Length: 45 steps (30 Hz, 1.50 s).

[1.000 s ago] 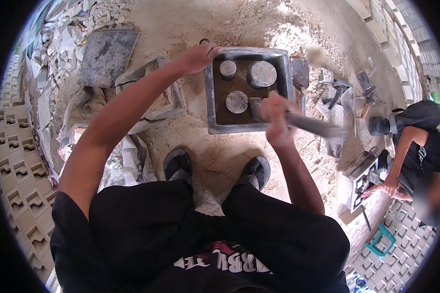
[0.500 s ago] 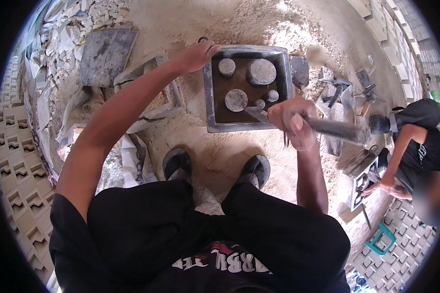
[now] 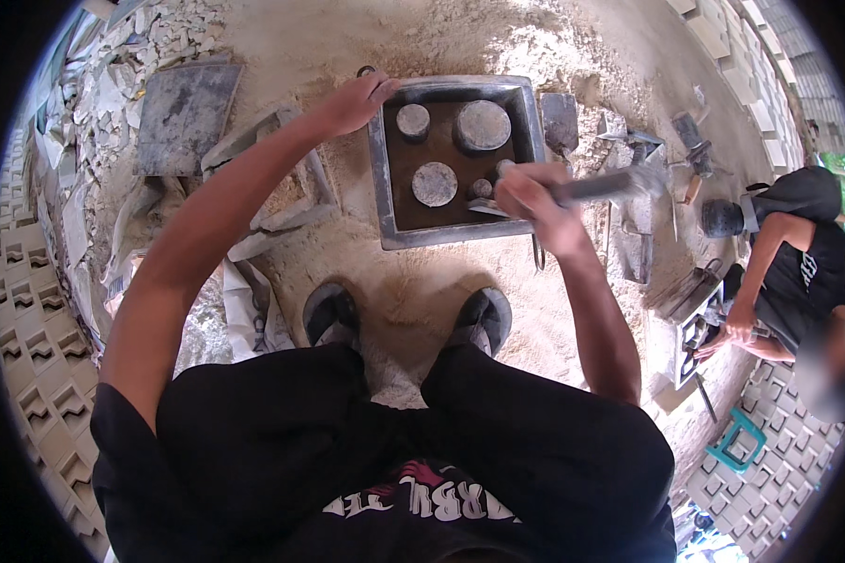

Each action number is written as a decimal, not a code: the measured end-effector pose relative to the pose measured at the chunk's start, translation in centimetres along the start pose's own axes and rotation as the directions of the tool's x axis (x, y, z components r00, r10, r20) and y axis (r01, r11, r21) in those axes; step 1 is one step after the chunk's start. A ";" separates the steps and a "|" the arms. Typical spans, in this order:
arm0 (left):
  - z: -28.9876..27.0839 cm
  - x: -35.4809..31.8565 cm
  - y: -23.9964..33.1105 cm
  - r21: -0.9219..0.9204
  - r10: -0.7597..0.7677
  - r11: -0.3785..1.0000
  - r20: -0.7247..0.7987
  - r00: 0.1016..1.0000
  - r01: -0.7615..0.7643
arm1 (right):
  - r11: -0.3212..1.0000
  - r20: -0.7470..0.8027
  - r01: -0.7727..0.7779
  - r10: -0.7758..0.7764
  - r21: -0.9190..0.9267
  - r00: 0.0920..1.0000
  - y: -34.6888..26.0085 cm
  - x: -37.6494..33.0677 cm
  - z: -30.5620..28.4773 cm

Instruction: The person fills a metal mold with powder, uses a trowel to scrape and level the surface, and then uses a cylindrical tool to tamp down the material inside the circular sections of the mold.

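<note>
A dark rectangular box [image 3: 382,192] stands on the sandy ground before me, with several round grey cylinders inside, the largest one [image 3: 483,126] at the far right. My left hand [image 3: 357,103] is closed on the box's far left corner, beside a small ring handle [image 3: 365,71]. My right hand [image 3: 533,199] grips a long tool with a flat, trowel-like blade [image 3: 486,206]. That blade points into the near right part of the box, by a small cylinder [image 3: 482,189]. The tool's other end reaches out to the right and is smeared by motion.
A dark square slab [image 3: 186,117] and a frame [image 3: 282,220] lie left of the box, near stone rubble [image 3: 122,80]. Metal tools [image 3: 636,253] lie to the right. Farther right, a co-worker [image 3: 798,263] bends over another mould [image 3: 690,347], near a teal stool [image 3: 740,441].
My right hand and the tool have moved up and left in the picture, and the tool has swung flatter. The whole scene has shifted slightly left. My left hand remains at the box's corner.
</note>
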<state>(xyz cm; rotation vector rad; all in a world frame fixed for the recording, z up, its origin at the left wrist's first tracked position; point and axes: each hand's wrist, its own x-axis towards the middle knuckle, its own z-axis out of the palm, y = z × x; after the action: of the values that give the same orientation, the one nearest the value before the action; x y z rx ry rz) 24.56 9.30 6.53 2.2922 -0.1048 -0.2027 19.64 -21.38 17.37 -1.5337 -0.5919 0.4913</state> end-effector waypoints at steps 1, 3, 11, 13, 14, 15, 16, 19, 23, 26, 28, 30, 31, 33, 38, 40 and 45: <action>-0.1 0.0 -0.2 0.012 0.008 1.000 0.000 1.000 -0.008 | 1.000 0.051 0.024 -0.024 -0.008 0.998 -1.2 -0.5 -1.2; -0.3 0.0 -0.5 0.036 0.023 0.999 -0.001 1.000 -0.023 | 0.986 0.166 0.142 -0.155 0.087 0.974 -1.6 -1.2 -0.8; -0.6 -0.6 0.4 0.023 0.045 0.999 0.003 0.999 -0.045 | 0.943 0.205 0.301 -0.325 0.140 0.923 -3.6 -0.8 -1.7; -0.6 -0.1 0.9 0.039 0.035 0.999 0.009 0.999 -0.036 | 0.992 0.139 0.019 -0.001 -0.127 0.990 -1.1 -1.3 -2.0; -0.3 -0.2 0.9 0.051 0.014 0.999 0.005 1.000 -0.014 | 0.959 0.075 -0.131 0.154 -0.250 0.985 0.1 -1.3 -2.0; -0.1 -0.2 1.0 0.063 -0.008 0.998 0.000 1.000 0.008 | 0.985 -0.045 -0.123 0.119 -0.124 0.992 0.3 -1.6 -2.7; -0.2 -0.2 0.2 0.051 0.014 0.999 -0.010 1.000 -0.013 | 0.997 -0.150 -0.082 0.082 0.005 0.985 0.1 -1.4 -2.7; -0.1 -0.1 -0.8 0.030 0.043 0.999 -0.019 0.999 -0.042 | 0.996 -0.084 0.090 -0.089 0.005 0.992 -2.5 -1.3 -3.7; 0.1 -0.2 0.3 0.074 0.023 0.997 -0.039 0.999 -0.020 | 0.995 -0.230 0.095 -0.092 -0.001 0.969 1.8 -0.7 -3.4; -0.6 -0.8 0.1 0.032 0.029 0.999 -0.059 0.998 -0.027 | 0.956 -0.389 0.244 -0.165 0.163 0.906 -1.8 0.2 -2.0; -0.4 -0.9 1.2 0.032 0.010 0.999 -0.050 0.999 -0.009 | 0.921 -0.382 0.375 -0.311 0.103 0.870 -1.5 0.0 -1.8; -0.4 -0.9 2.7 0.100 -0.047 0.994 -0.053 0.997 0.052 | 0.862 -0.219 0.505 -0.502 -0.049 0.836 2.2 0.8 -1.8; -0.3 -1.1 2.8 0.106 -0.027 0.994 -0.075 0.997 0.035 | 0.986 -0.290 -0.020 -0.029 -0.165 0.957 2.2 0.8 -0.5; -0.1 -1.4 2.9 0.116 0.016 0.993 -0.117 0.993 -0.002 | 0.999 -0.225 0.020 -0.009 0.044 0.974 0.5 1.9 -1.3; -0.1 -0.9 1.4 0.117 0.004 0.993 -0.067 0.998 0.004 | 0.968 -0.136 0.236 -0.246 -0.084 0.960 -1.1 2.6 0.2; 0.2 -0.6 1.0 0.122 0.036 0.992 -0.094 0.995 -0.025 | 0.997 -0.190 -0.017 0.003 -0.073 0.982 -0.3 3.8 0.9; 0.3 -0.5 -0.8 0.116 0.067 0.992 -0.090 0.994 -0.057 | 0.996 -0.093 0.086 -0.082 0.035 0.992 -2.5 4.7 1.2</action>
<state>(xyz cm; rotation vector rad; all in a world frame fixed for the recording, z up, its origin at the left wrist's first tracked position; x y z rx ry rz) 24.02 9.69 5.80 2.4032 -0.1422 -0.0578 22.31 -17.40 20.01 -1.4795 -0.5704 0.3649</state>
